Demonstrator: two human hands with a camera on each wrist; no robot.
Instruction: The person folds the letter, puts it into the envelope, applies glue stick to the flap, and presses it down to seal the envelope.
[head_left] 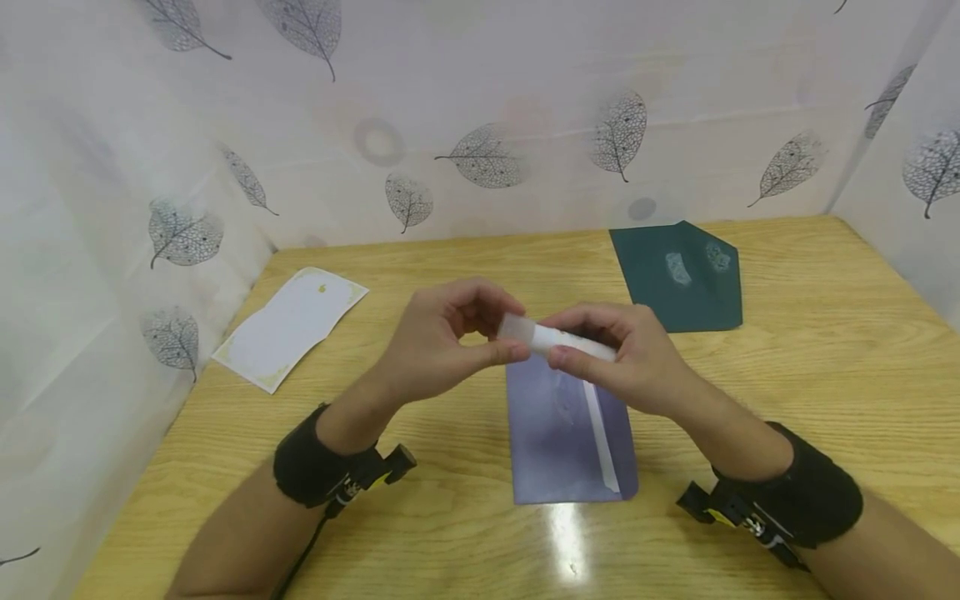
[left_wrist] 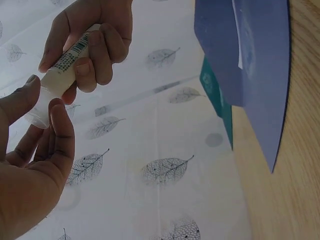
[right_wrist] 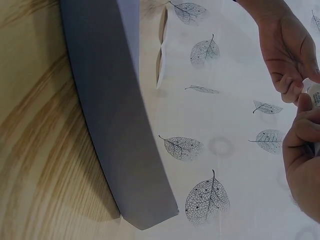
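Both hands hold a white glue stick (head_left: 546, 338) above the purple envelope (head_left: 551, 458). My right hand (head_left: 641, 358) grips its labelled tube, the fingers curled round it. At the other end my left hand (head_left: 438, 343) pinches the translucent cap (head_left: 514, 327) between thumb and fingers. Printed text and a barcode show on the tube (left_wrist: 64, 68) in the left wrist view, with the cap (left_wrist: 42, 102) on or at its end. Below, the envelope lies on the table with a white strip (head_left: 600, 437) along its right side. The right wrist view catches the hands only at its edge.
On the wooden table (head_left: 427, 517), a white folded card (head_left: 292, 329) with gold corner patterns lies at the left. A dark green envelope (head_left: 652, 292) with two whitish patches lies at the back right. Leaf-patterned white cloth (head_left: 525, 83) rises behind the table.
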